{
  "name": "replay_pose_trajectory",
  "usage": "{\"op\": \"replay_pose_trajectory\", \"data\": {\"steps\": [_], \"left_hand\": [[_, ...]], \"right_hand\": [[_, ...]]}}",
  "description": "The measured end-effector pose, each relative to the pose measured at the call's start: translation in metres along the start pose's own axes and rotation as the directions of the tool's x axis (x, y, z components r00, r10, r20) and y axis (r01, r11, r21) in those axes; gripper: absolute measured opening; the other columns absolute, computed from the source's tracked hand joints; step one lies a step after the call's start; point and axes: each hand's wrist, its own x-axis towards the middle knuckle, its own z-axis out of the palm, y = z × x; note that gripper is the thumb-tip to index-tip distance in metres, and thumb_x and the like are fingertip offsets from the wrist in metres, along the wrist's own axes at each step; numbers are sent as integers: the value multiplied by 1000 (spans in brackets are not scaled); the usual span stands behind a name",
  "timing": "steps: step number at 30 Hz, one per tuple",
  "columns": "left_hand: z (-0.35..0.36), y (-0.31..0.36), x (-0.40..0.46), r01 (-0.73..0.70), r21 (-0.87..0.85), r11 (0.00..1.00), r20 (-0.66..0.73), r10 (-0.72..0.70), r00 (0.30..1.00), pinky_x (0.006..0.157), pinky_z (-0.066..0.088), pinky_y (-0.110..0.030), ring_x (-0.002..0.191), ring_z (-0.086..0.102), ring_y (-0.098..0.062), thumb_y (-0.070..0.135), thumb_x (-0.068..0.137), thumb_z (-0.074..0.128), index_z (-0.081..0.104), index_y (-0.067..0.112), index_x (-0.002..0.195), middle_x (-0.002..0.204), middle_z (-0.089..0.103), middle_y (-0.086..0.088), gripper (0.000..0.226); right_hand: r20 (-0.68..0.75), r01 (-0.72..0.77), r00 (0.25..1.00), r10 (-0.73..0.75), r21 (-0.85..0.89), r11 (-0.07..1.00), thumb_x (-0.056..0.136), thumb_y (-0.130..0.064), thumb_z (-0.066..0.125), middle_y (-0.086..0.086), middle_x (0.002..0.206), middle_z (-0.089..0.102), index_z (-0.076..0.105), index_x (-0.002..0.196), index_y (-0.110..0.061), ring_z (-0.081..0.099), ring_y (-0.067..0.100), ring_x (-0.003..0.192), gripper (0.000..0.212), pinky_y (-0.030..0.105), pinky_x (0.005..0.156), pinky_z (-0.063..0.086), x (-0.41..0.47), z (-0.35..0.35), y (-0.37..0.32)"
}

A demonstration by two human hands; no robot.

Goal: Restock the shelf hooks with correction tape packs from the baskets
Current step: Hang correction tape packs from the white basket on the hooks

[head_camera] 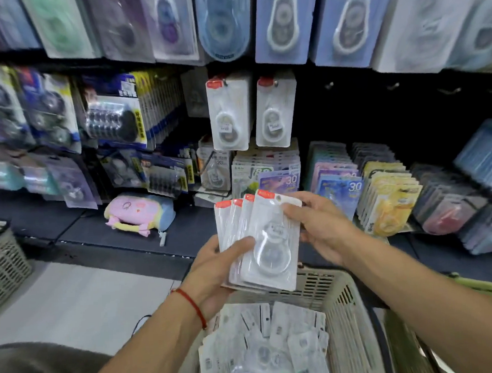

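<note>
— What fills the wall?

— A dark display shelf with hooks, hung with blister packs. Along the top edge runs a row of large blue, purple and green correction tape packs, blurred. Below them, mid-wall, two white carded correction tape packs with red tabs hang side by side on neighbouring hooks; the hooks to their right are bare.

— And on the ledge?

— Standing rows of pastel and yellow packs toward the right edge, and a pink plush pencil case with a blue end lying left of centre.

— The baskets?

— A beige slotted plastic basket at the bottom edge, holding a loose heap of white tape packs. A second grey slotted basket stands on the pale floor at the left edge.

— Where are the packs being stocked?

— A fanned bundle of white packs with red top tabs is held above the near basket, in front of the ledge.

— The hands?

— The left hand, a red string bracelet on its wrist, grasps the bundle from beneath, thumb pressed across the front pack. The right hand pinches the front pack's upper right corner between thumb and fingers.
</note>
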Motion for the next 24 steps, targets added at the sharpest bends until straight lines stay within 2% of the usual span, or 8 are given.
{"op": "replay_pose_trajectory", "data": {"steps": [3, 7, 10, 14, 17, 19, 21, 24], "left_hand": [[17, 34, 16, -4, -35, 999, -8, 4, 1000, 84, 62, -58, 109, 73, -41, 19, 76, 82, 66, 11, 131, 118, 77, -17, 57], [28, 80, 37, -105, -19, 994, 30, 106, 994, 78, 63, -60, 110, 74, -39, 14, 89, 78, 66, 15, 132, 120, 76, -16, 45], [30, 103, 50, -224, 18, 974, 50, 223, 974, 72, 64, -46, 102, 77, -33, 12, 86, 79, 66, 13, 130, 116, 78, -15, 46], [30, 115, 66, -294, 7, 956, 84, 293, 953, 83, 64, -52, 107, 76, -33, 16, 78, 84, 64, 14, 131, 120, 77, -14, 56], [27, 127, 77, -386, 48, 921, -20, 387, 922, 88, 64, -50, 106, 76, -29, 20, 70, 89, 65, 16, 129, 119, 78, -8, 64], [20, 131, 82, -475, 205, 856, -136, 505, 852, 87, 63, -40, 104, 76, -19, 23, 69, 94, 65, 22, 125, 114, 78, 4, 64], [12, 132, 84, -547, 345, 763, -170, 624, 763, 77, 61, -21, 98, 74, -4, 25, 69, 97, 64, 31, 118, 108, 77, 15, 59], [5, 130, 85, -597, 389, 702, -172, 692, 702, 72, 56, -10, 96, 72, 2, 34, 65, 97, 62, 40, 112, 107, 74, 20, 59]], "right_hand": [[-37, 42, 999, -38, 127, 991, 102, -30, 67, 6, 108, 80, 68, 119, -11, 78, 16, 84, 26, 29, 66, 62, 1, 5, -23], [-39, 161, 986, -162, -17, 987, 71, -58, 85, -6, 102, 80, 66, 115, -22, 78, 9, 86, 60, 24, 64, 58, 2, 17, -42], [-50, 215, 975, -215, -7, 977, 82, -38, 89, -1, 103, 80, 68, 112, -22, 79, 14, 80, 40, 27, 56, 60, 10, 27, -46], [-106, 310, 946, -307, 10, 951, 90, -25, 82, -2, 107, 80, 70, 116, -24, 78, 18, 96, 29, 43, 80, 64, 31, 27, -58], [-163, 389, 907, -388, -29, 921, 90, -21, 80, -5, 110, 79, 66, 120, -26, 77, 17, 101, 33, 47, 91, 62, 52, 18, -71], [-202, 442, 867, -456, -113, 890, 92, -19, 77, -6, 113, 77, 64, 122, -28, 75, 15, 103, 34, 44, 91, 61, 66, 12, -80], [-200, 461, 850, -486, -161, 873, 94, -16, 72, -7, 115, 76, 62, 128, -26, 74, 15, 104, 36, 41, 90, 60, 78, 10, -88], [-161, 470, 845, -510, -232, 852, 96, -15, 70, -11, 116, 75, 61, 133, -27, 73, 8, 103, 40, 38, 91, 60, 95, 14, -96]]}}
